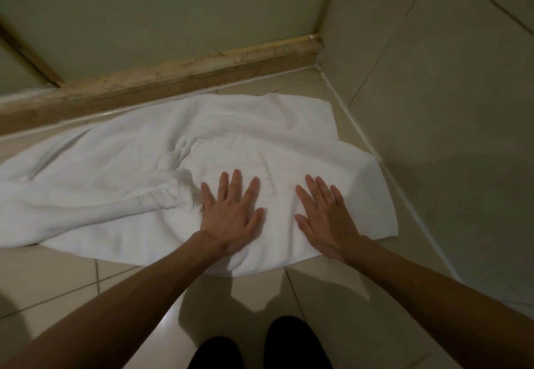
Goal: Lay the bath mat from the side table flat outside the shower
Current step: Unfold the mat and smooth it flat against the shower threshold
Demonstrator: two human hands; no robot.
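A white bath mat (121, 172) is spread on the beige tiled floor, just in front of the shower's raised threshold. Its right half looks fairly smooth; the middle and left part carry folds and wrinkles. My left hand (231, 212) presses palm down on the mat near its front edge, fingers spread. My right hand (326, 218) lies flat on the mat too, a little to the right, close to the mat's right front corner. Neither hand grips the fabric.
The worn stone threshold (173, 79) runs along the mat's far edge, with the shower glass (173, 7) behind it. A tiled wall (448, 108) rises close on the right. Bare floor tiles (72, 279) and my dark-clad knees (289, 345) are in front.
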